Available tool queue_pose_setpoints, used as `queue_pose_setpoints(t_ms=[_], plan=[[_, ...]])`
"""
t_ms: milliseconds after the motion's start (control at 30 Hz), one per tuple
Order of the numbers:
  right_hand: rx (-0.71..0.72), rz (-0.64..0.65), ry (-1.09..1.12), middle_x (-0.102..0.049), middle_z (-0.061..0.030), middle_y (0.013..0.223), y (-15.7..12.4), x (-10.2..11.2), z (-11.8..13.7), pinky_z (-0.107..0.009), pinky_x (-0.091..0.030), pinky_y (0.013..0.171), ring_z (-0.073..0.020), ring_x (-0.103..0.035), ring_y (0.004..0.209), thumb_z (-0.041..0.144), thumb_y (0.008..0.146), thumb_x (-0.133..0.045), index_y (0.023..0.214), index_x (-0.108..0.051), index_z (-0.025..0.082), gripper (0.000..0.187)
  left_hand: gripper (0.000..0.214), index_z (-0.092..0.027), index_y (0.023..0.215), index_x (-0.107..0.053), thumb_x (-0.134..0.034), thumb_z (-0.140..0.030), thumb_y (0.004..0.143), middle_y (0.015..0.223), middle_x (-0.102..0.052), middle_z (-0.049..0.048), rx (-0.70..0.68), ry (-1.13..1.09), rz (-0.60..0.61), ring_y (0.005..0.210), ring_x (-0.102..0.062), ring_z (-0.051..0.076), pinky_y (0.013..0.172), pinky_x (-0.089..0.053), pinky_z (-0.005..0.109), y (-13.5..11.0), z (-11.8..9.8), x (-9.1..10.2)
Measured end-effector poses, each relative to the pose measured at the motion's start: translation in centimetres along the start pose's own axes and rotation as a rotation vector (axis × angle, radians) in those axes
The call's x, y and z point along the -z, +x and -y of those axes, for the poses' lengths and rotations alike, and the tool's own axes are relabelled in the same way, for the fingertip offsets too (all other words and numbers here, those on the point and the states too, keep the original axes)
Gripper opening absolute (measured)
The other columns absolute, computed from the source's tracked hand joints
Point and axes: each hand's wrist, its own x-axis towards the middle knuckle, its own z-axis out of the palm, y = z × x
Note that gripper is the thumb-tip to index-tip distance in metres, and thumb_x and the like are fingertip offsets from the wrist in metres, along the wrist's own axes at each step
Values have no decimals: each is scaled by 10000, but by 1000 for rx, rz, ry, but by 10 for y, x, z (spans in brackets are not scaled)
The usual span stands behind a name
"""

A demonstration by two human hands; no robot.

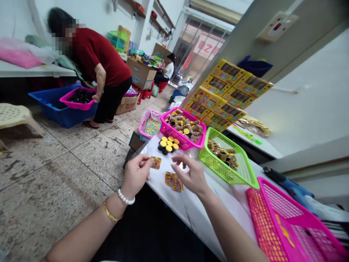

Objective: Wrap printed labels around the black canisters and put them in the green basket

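Observation:
Between the thumb and fingers of my left hand [137, 173] is a small yellow printed card [155, 162], held over the table's near edge. My right hand [192, 174] hovers just to the right, its thumb and fingers apart with nothing visible between them. Below and between the hands lies a loose pile of similar printed cards [173, 181] on the white table [188, 202]. Several black tubs with yellow lids [168, 145] stand grouped just beyond my hands.
A pink basket [203, 142] and a green basket [218, 171] hold wrapped tubs. More pink baskets [269, 225] sit at right, and yellow boxes [215, 94] are stacked behind. At left a person in red [100, 54] bends over a blue bin [61, 116]; another person [167, 69] sits farther back.

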Motion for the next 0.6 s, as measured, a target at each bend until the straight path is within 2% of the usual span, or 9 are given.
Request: queue_pose_setpoints(t_ms=[67, 167, 267, 333, 400, 467, 533, 600], plan=[[-123, -81, -262, -698, -60, 799, 16, -5, -7, -289, -417, 599, -186, -632, 664, 477, 915, -600, 859, -633, 187, 297, 284, -115, 873, -705, -773, -349, 727, 466, -567, -38, 56, -74, 3, 369, -434, 51, 393, -325, 142, 12, -9, 2], [-261, -37, -588, -721, -94, 874, 37, -23, -13, -287, -365, 570, -225, -660, 705, 563, 898, -609, 880, -645, 181, 384, 332, -96, 825, -701, -861, -285, 604, 577, -647, 4, 221, -236, 46, 364, -415, 26, 344, -238, 125, 28, -20, 1], [-320, 44, -669, -722, -108, 955, 47, -42, -16, -289, -356, 573, -235, -669, 735, 499, 928, -572, 956, -657, 179, 332, 303, -84, 740, -666, -881, -207, 565, 543, -606, -10, 361, -357, 78, 350, -388, 13, 315, -157, 111, 37, -25, -1], [-325, 29, -625, -714, -106, 976, 46, -49, -19, -292, -365, 588, -227, -664, 753, 395, 931, -548, 949, -652, 182, 237, 258, -80, 725, -652, -861, -163, 599, 529, -582, -20, 403, -405, 97, 348, -387, 11, 308, -156, 102, 40, -25, -1], [-323, -39, -507, -703, -101, 961, 40, -49, -22, -298, -385, 614, -222, -651, 760, 313, 886, -554, 921, -635, 184, 157, 213, -85, 738, -644, -831, -141, 652, 550, -593, -18, 412, -415, 97, 342, -389, 8, 301, -166, 99, 43, -23, -2], [-333, -152, -255, -687, -82, 917, 32, -42, -27, -311, -423, 643, -210, -629, 729, 292, 806, -599, 965, -610, 186, 192, 177, -96, 774, -644, -802, -136, 703, 582, -612, -19, 406, -401, 80, 331, -382, 3, 294, -172, 101, 48, -19, -6], [-368, -257, 168, -673, -49, 888, 25, -31, -34, -324, -468, 666, -192, -613, 699, 309, 735, -646, 1070, -582, 194, 360, 150, -95, 815, -652, -778, -132, 743, 611, -625, -15, 408, -383, 72, 326, -379, -3, 289, -174, 103, 54, -15, -13], [-431, -276, 660, -680, -37, 902, 21, -19, -39, -336, -506, 696, -180, -624, 708, 336, 692, -694, 1104, -588, 204, 446, 126, -87, 838, -654, -755, -115, 769, 639, -632, -7, 420, -374, 76, 339, -396, -5, 289, -174, 99, 61, -10, -23]])
